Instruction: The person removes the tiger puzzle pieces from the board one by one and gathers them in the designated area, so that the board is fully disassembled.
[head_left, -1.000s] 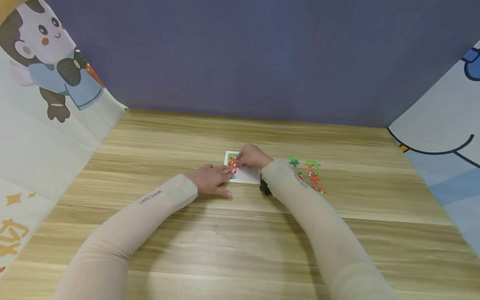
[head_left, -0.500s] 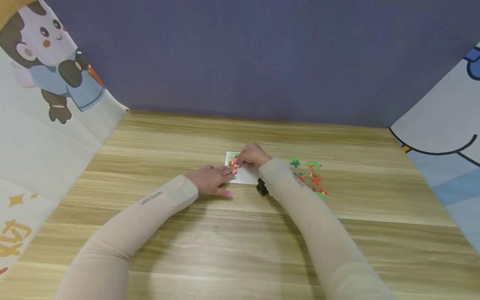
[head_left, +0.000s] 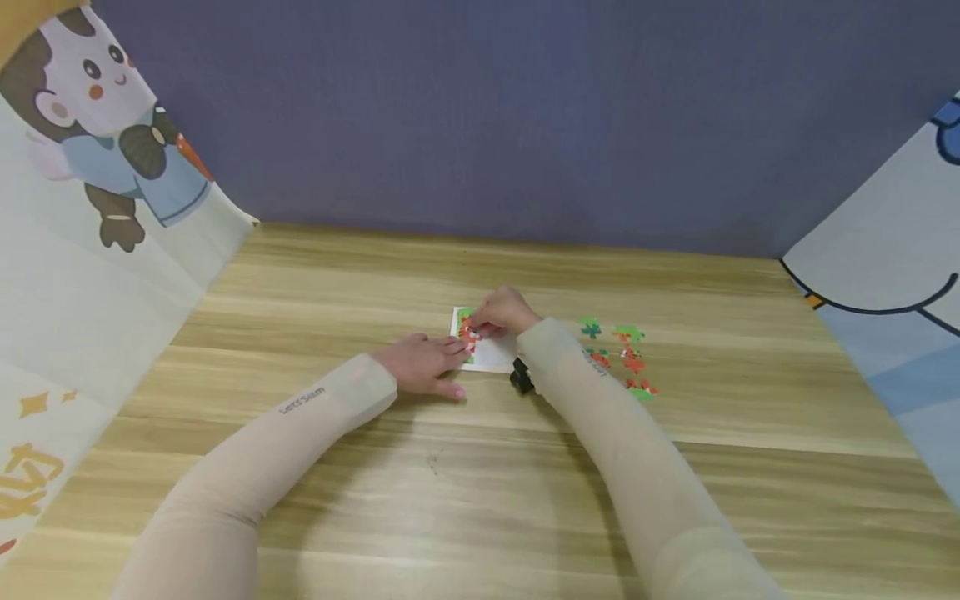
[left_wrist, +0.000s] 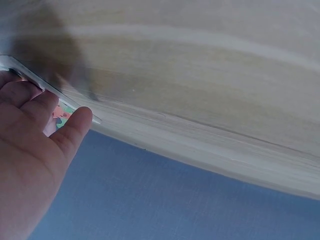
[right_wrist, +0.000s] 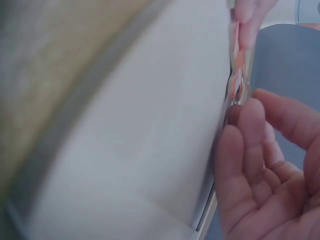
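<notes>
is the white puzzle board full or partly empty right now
Partly empty: the white board shows a bare area, and loose puzzle pieces lie to its right.

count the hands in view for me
2: the left hand, fingers on the left part of the white board; the right hand, over the board's far side in the head view. No others show.

High downward head view, close wrist views, shared board (head_left: 491, 354)

My left hand (head_left: 420, 364) lies with fingers (head_left: 453, 346) outstretched, thumb (head_left: 448, 388) spread; beyond it, rightward, my right hand (head_left: 506, 312) pinches, fingers curling!
</notes>
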